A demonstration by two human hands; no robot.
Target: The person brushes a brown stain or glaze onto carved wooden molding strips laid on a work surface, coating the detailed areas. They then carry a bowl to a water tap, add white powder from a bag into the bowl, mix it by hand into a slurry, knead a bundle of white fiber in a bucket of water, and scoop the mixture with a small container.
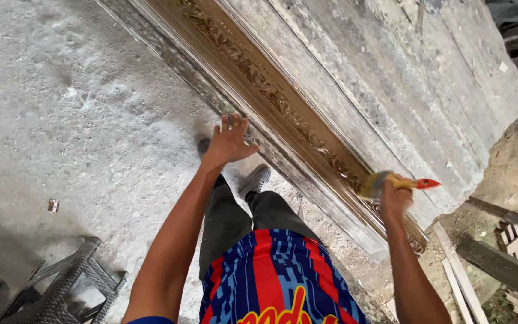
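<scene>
The right hand point(394, 201) grips a paintbrush point(391, 182) with a yellow-and-red handle against the carved, glossy brown wooden frame point(283, 108); the left hand point(229, 143) rests spread open on its edge.

From up here I see a long carved wooden panel point(283, 114), its ornate strip shining glossy brown where wet, the rest dull, dusty grey wood. The brush point(391, 182) has a smooth yellow and red handle. The concrete floor point(79, 120) looks rough and chalky, and the stool point(61, 288) is woven grey plastic.
</scene>
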